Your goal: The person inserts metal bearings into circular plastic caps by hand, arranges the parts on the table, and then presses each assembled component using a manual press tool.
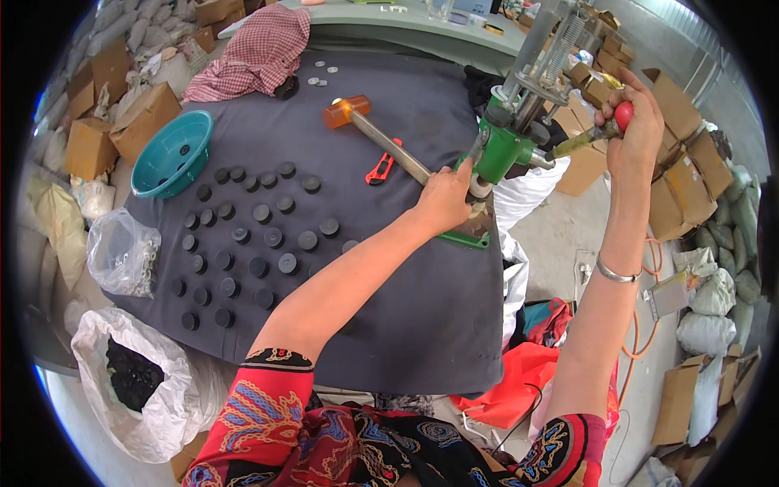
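A green hand press (501, 150) stands at the table's right edge, with metal rods and a spring above its body. My right hand (639, 122) is raised to the right, closed round the red-knobbed end of the press lever (578, 144). Close against the front of the press, my left hand (445, 201) has its fingers bent in beside the ram. A pale round piece (480, 190) shows by those fingertips; whatever they pinch is hidden. Many round black caps (274, 237) lie spread over the dark tablecloth (406, 325), some partly behind my left forearm.
A mallet (347, 112) and a red cutter (383, 165) lie beyond my left hand. To the left are a teal basin (172, 154), a clear bag of small parts (122, 256) and a white sack (154, 381). Cardboard boxes (686, 191) stand on the right.
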Demonstrator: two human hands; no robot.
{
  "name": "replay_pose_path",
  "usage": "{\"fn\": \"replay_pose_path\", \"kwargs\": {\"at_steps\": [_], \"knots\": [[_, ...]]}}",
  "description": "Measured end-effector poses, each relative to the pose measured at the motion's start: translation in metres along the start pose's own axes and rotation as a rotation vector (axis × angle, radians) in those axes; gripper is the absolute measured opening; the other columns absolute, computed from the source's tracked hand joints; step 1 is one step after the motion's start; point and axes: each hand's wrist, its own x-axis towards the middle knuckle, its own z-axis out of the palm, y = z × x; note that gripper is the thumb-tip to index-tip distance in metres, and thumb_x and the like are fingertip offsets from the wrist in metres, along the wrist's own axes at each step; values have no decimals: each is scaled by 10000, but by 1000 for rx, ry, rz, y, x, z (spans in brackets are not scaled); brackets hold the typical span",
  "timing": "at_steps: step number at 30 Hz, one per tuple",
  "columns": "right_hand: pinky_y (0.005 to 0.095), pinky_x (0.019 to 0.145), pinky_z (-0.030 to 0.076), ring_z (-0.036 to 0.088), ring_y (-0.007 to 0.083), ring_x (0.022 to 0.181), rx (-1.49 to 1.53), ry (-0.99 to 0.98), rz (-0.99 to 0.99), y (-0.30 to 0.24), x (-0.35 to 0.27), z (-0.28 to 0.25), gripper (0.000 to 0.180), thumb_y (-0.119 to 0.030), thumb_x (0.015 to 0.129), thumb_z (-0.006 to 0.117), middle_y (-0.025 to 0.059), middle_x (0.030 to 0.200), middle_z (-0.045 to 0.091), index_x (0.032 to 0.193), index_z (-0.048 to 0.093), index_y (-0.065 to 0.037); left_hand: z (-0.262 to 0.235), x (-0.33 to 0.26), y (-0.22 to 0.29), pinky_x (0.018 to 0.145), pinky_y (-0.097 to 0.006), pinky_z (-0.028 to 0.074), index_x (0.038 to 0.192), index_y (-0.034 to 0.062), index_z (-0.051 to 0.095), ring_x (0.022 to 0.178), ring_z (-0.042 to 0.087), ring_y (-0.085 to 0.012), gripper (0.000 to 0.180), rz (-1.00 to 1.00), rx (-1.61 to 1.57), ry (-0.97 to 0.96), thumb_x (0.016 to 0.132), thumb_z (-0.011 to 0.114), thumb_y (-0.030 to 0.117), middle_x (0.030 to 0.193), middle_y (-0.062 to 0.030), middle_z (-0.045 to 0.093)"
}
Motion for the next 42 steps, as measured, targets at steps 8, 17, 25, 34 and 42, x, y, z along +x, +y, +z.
{"fn": "replay_pose_path", "kwargs": {"at_steps": [8, 17, 25, 34, 42], "knots": [[305, 550, 448, 472, 150, 570, 10, -37, -16, -5, -35, -6, 324, -82, 868, 453, 71, 693, 501, 1132, 542, 83, 13, -2, 2, 843, -460, 454, 1335, -48, 316, 939, 566, -400, 789, -145, -301, 86, 648, 685, 70, 973, -227, 604], [454, 835, 472, 493, 165, 644, -109, -130, -461, 72, -180, -44, 270, -81, 830, 421, 66, 662, 499, 1011, 557, 66, 0, -14, -5, 944, -373, 452, 1405, 14, 267, 1097, 581, -311, 873, -192, -375, 80, 669, 736, 41, 1170, -200, 600], [433, 888, 450, 505, 171, 668, -208, -105, -390, 77, -192, -55, 260, -36, 819, 406, 79, 664, 510, 1008, 546, 75, -127, -66, -52, 847, -343, 501, 1103, 38, 617, 970, 625, -259, 445, -133, -99, 120, 661, 664, 20, 1012, -147, 659], [319, 655, 488, 485, 141, 613, -176, -13, -56, -1, -70, -15, 325, -83, 835, 422, 67, 666, 492, 1055, 581, 96, -160, -135, -76, 900, -377, 465, 1120, -1, 594, 1030, 560, -319, 477, -141, 155, -310, 646, 640, 22, 1030, -144, 638], [327, 561, 480, 482, 152, 559, -55, -3, 36, -4, -23, -6, 318, -76, 820, 436, 75, 661, 516, 1042, 594, 88, -134, -121, -77, 838, -420, 477, 1121, 3, 578, 971, 582, -358, 468, -62, 123, -135, 654, 597, 4, 980, -179, 642]]}}
